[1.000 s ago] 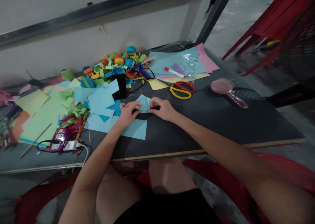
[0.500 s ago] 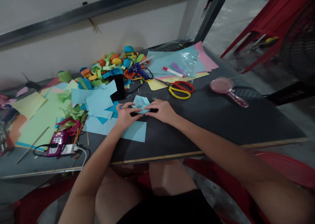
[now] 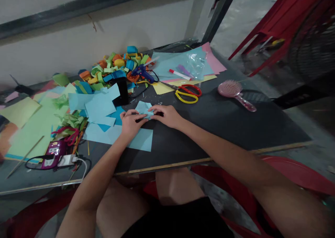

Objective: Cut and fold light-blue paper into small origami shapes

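A small folded light blue paper (image 3: 143,107) is between both hands, just above the dark table (image 3: 222,126). My left hand (image 3: 131,123) grips its lower left part between thumb and fingers. From the right, my right hand (image 3: 167,115) pinches the paper's right edge; the fingertips of the two hands nearly meet. A light blue sheet (image 3: 142,139) lies flat under and beside my left hand. More cut light blue pieces (image 3: 101,107) are piled to the left, next to a black upright object (image 3: 122,90).
Behind lie folded colored paper pieces (image 3: 115,65), a blue glue gun (image 3: 143,73), red-yellow scissors (image 3: 187,94) and a red-capped marker (image 3: 180,74). A pink hairbrush (image 3: 232,91) sits right. A purple device (image 3: 54,153) with cables lies left, near green sheets (image 3: 34,126).
The view has shifted, so the table's objects appear farther left. My right fingers have moved slightly over the folded paper's right side, and both hands still hold it.
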Tool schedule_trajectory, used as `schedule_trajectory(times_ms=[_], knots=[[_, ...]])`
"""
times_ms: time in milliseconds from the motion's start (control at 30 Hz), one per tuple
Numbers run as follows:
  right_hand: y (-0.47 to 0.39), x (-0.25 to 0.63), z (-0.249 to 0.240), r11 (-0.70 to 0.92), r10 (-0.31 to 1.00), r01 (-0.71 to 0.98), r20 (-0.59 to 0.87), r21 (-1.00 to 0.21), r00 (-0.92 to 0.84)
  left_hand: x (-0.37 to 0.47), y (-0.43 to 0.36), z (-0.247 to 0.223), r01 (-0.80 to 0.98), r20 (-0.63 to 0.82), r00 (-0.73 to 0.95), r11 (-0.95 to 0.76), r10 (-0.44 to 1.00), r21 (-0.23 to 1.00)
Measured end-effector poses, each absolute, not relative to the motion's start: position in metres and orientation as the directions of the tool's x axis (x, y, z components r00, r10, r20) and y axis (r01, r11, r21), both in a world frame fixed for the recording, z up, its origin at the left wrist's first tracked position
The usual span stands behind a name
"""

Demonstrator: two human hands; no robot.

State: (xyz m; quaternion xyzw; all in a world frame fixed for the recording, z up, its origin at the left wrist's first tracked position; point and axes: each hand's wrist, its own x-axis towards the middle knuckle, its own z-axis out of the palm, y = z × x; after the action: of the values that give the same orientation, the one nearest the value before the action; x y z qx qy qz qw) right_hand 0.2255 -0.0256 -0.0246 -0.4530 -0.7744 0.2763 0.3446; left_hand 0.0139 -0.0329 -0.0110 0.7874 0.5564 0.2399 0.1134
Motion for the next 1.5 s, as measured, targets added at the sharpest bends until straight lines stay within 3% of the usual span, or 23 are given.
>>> schedule_trajectory(times_ms=[133,333,467,767,1233,1500], knots=[[-0.026,0.225,-0.026,0.485,0.874,0.557,0.348,-0.674,-0.339,0.016,-0.035,-0.008,0.812,0.248,0.198,-0.300,0.948,0.500],[-0.029,0.225,-0.029,0.546,0.836,0.576,0.444,-0.609,-0.323,0.020,-0.038,-0.008,0.825,0.370,0.257,-0.402,0.893,0.397],[-0.027,0.224,-0.031,0.570,0.819,0.569,0.462,-0.592,-0.339,0.022,-0.039,-0.008,0.823,0.375,0.294,-0.432,0.879,0.369],[-0.023,0.228,-0.027,0.433,0.900,0.493,0.339,-0.754,-0.273,0.016,-0.036,-0.012,0.781,0.349,0.270,-0.416,0.897,0.466],[-0.019,0.233,-0.029,0.649,0.760,0.473,0.508,-0.596,-0.405,0.017,-0.040,-0.013,0.787,0.432,0.387,-0.536,0.814,0.306],[-0.019,0.233,-0.030,0.648,0.756,0.491,0.413,-0.582,-0.509,0.016,-0.038,-0.015,0.766,0.436,0.493,-0.613,0.753,0.194]])
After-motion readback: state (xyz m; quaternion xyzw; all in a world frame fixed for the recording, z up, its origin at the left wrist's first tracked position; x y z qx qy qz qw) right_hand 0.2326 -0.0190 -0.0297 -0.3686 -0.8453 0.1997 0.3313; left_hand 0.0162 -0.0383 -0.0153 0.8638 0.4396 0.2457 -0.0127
